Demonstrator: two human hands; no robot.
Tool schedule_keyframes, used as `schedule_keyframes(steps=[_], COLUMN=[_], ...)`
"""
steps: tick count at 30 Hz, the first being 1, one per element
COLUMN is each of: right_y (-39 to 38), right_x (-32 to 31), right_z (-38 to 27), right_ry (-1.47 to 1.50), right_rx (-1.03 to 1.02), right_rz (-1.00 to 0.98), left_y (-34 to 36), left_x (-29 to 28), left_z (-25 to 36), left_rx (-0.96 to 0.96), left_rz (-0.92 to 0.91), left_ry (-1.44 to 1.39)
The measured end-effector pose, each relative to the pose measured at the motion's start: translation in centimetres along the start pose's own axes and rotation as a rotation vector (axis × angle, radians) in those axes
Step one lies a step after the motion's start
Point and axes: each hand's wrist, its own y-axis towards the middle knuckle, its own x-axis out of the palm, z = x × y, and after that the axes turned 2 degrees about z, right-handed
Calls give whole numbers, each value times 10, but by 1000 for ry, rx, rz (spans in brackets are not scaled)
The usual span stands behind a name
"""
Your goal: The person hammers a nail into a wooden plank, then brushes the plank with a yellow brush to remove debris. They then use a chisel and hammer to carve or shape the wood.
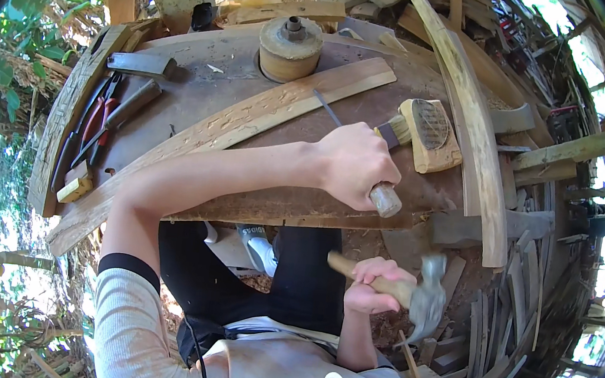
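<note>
My left hand (pixel 357 164) is closed round the wooden handle of a chisel (pixel 386 200). The blade points away to the upper left, its tip by the edge of a long pale board (pixel 220 121) with shallow carved marks along its face. Whether the tip touches the wood I cannot tell. Over my lap at the right, my right hand (pixel 375 285) grips a claw hammer (pixel 428 302) by its wooden handle. The hammer's metal head is smeared by motion, and is apart from the chisel.
The board lies slantwise across a brown workbench (pixel 203 80), overhanging its near left edge. A round pot-like wooden piece (pixel 288 49) stands at the back. Pliers (pixel 94 120) and other hand tools lie left. A wooden block (pixel 437 137) and a long curved pole (pixel 468 111) are right.
</note>
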Motion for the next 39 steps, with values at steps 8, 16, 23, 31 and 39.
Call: schedule_keyframes(steps=[8, 16, 23, 31, 39], right_y=[-4, -14, -25, -23, -23], right_x=[-6, -1, -2, -5, -14], right_z=[3, 1, 6, 2, 3], right_ry=[68, 56, 151, 26, -83], right_rx=[57, 234, 166, 323, 397], right_rz=[123, 17, 95, -105, -140], left_y=[-2, -5, -6, -7, -11], left_x=[6, 13, 16, 16, 18], left_z=[3, -3, -4, -7, -7], left_rx=[-18, 50, 37, 49, 50], left_rz=[-105, -70, -102, -97, -116], left_ry=[-5, 45, 60, 50, 79])
